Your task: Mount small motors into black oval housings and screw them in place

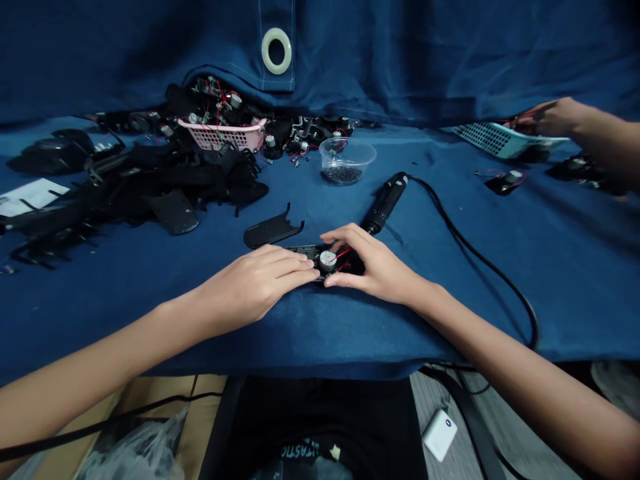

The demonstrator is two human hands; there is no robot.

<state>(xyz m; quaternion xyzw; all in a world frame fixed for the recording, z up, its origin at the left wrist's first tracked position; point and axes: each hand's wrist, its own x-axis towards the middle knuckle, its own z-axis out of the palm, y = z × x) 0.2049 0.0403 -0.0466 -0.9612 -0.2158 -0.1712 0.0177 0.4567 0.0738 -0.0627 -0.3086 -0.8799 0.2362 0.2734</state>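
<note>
Between my hands, on the blue cloth, lies a black plastic housing [311,252]. A small silvery motor [328,261] with red wires sits in it, upright. My left hand [267,277] holds the housing's left part, fingers together over it. Curved around the right end, thumb near and fingers far, is my right hand [367,263], gripping the housing beside the motor; my palm hides part of it. Just beyond, a black curved cover [273,230] with two thin prongs lies loose. An electric screwdriver [386,202] rests past my right hand, its tip hidden behind that hand.
A clear tub [347,160] of small dark screws stands behind. Black parts [175,170] are heaped at left, beside a pink basket [225,135] of wired pieces. Another person's hand [555,119] reaches into a teal basket [500,141]. The screwdriver's cable [465,240] curves down the right side.
</note>
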